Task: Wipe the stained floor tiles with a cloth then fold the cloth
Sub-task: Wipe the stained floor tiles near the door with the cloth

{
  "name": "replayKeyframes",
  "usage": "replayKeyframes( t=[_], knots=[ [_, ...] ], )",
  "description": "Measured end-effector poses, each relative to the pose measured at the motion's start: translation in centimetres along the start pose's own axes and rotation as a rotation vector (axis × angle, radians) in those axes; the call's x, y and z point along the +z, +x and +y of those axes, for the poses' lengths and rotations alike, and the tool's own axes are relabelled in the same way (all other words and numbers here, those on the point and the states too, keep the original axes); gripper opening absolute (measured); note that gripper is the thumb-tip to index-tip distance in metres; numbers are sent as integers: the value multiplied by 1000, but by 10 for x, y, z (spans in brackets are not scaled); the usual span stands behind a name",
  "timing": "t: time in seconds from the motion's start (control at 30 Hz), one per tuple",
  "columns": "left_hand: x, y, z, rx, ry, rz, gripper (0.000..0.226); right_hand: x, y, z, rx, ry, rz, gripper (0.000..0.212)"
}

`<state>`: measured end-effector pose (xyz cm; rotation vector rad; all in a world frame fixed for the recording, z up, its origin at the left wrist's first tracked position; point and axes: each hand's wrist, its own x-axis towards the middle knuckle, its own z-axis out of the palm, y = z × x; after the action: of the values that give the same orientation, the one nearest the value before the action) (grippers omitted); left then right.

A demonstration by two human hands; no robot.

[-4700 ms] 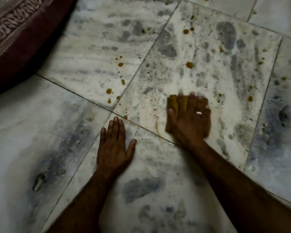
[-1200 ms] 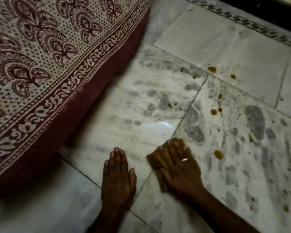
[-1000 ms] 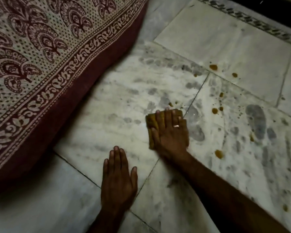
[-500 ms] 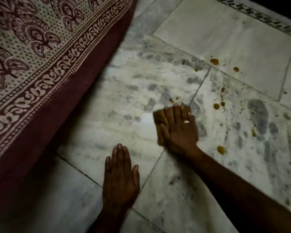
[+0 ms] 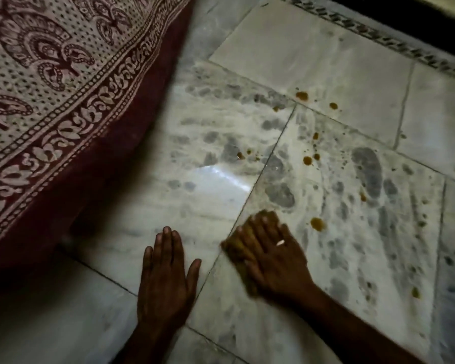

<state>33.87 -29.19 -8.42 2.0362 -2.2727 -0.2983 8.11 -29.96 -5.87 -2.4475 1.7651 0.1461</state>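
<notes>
My right hand (image 5: 271, 256) presses flat on a yellow cloth (image 5: 234, 254) on the white and grey marble floor tiles (image 5: 352, 232); only the cloth's left edge shows beside my fingers. The hand is blurred by motion. My left hand (image 5: 166, 274) lies flat on the floor just to the left, fingers together, holding nothing. Brown stain drops dot the tiles: one (image 5: 317, 224) just right of my right hand, a small cluster (image 5: 309, 159) farther away, and two (image 5: 302, 95) on the far tile.
A maroon and cream patterned bedspread (image 5: 50, 88) hangs over a mattress edge along the left. A patterned border strip (image 5: 378, 35) runs along the far edge of the floor. A wet shiny patch (image 5: 218, 179) lies ahead of my hands.
My right hand has slid the cloth back toward me and slightly right, off the spot near the tile joint. The left hand has stayed planted.
</notes>
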Motion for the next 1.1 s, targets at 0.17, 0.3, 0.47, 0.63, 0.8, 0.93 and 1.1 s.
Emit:
replayKeyframes(
  t=[0.17, 0.3, 0.47, 0.63, 0.8, 0.93, 1.1],
  knots=[
    [0, 3, 5, -42, 15, -16, 78, -14, 85, 0, 223, 8, -7, 68],
    [2, 2, 3, -42, 13, -10, 70, -11, 76, -45, 70, 41, 22, 66],
    [3, 7, 25, -68, -21, -24, 71, 14, -41, -57, -20, 100, 135, 61],
    [12, 1, 53, 64, 1, -15, 72, 24, -133, -12, 196, 66, 110, 63],
    [17, 3, 60, 125, 4, -34, 74, 29, -141, 58, 583, 49, 62, 66],
    [16, 9, 67, 148, -15, -38, 74, 17, -77, 46, 683, 69, 108, 67],
    [21, 21, 105, 336, -43, -63, 69, 19, -103, -16, 322, 24, 117, 65]
  ],
)
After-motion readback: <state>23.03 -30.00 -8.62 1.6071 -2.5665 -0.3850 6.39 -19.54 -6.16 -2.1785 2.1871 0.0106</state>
